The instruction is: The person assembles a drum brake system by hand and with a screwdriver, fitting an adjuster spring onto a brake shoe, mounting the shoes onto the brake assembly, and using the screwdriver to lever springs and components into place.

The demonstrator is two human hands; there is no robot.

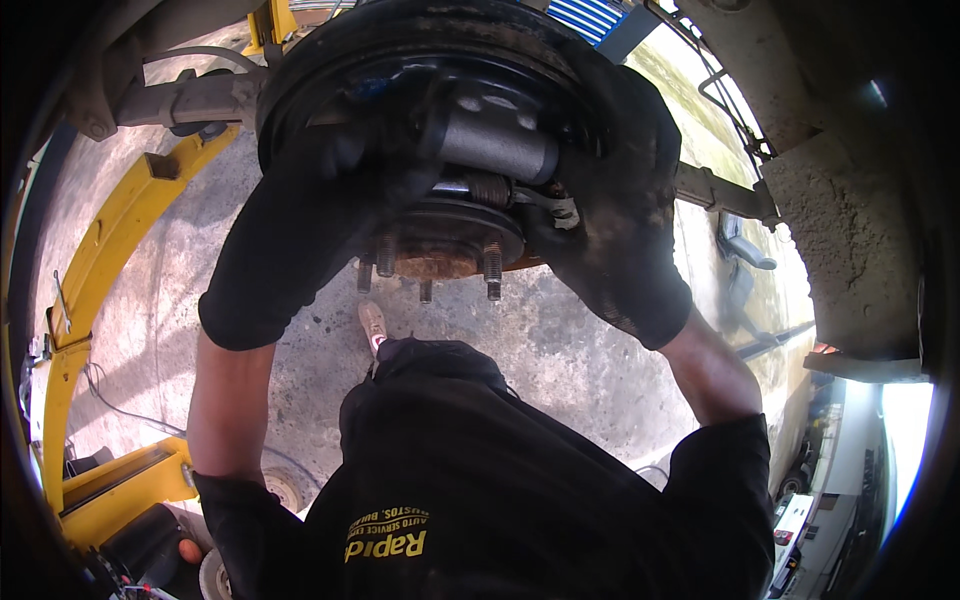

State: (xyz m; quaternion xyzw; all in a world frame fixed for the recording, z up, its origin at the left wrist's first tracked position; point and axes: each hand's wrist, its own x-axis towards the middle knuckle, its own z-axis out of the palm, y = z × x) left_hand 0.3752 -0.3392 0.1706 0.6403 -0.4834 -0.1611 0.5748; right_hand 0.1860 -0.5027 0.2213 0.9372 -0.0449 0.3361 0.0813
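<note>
A black drum brake backing plate (pixel 430 45) hangs in front of me, with a grey wheel cylinder (pixel 490 145) on its face. Below that cylinder lie a coil spring (pixel 489 189) and a small metal lever (pixel 550 205). Under them sits a wheel hub (pixel 430 255) with threaded studs and a rusty centre. My left hand (pixel 335 185), in a black glove, reaches in beside the cylinder's left end; its fingertips are dark and blurred. My gloved right hand (pixel 625 215) wraps round the plate's right side, its thumb side close to the lever.
A rusty axle beam (pixel 185 100) runs behind the plate. Yellow lift arms (pixel 120 225) stand at the left, above a stained concrete floor (pixel 560 345). A rough grey vehicle part (pixel 850 220) hangs close at the right. A wheel (pixel 215 575) lies at the lower left.
</note>
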